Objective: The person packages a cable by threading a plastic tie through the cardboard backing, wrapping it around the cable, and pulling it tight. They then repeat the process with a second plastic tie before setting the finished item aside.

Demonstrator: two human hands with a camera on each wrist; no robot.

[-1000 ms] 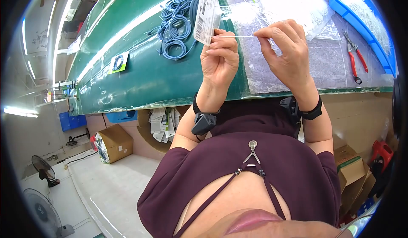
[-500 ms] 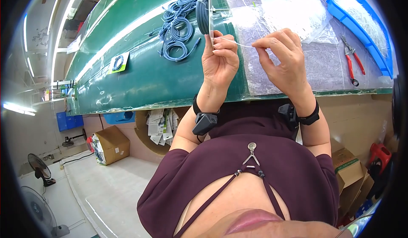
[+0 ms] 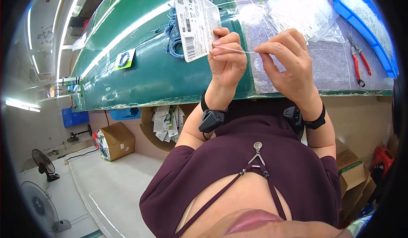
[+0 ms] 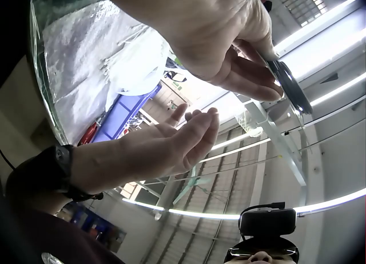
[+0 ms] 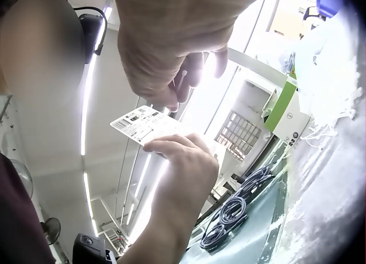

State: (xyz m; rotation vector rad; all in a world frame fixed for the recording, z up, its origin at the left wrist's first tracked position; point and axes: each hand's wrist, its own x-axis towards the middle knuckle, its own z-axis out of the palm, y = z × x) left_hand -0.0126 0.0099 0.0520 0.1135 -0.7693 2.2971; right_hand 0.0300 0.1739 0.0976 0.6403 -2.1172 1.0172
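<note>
A worker pinches a printed backing card (image 3: 191,21) at its right edge in the left hand (image 3: 229,59), tilted above a green bench (image 3: 157,78), while the right hand (image 3: 291,61) pinches the end of a white cable tie (image 3: 238,50) stretched between them. By the left fingertips hangs a dark cable coil (image 4: 294,90). Steady, even tension, with the card braced against bending, would likely serve best. Red-handled pliers (image 3: 359,59) lie to the right; blue cables (image 3: 173,45) sit beyond the card.
</note>
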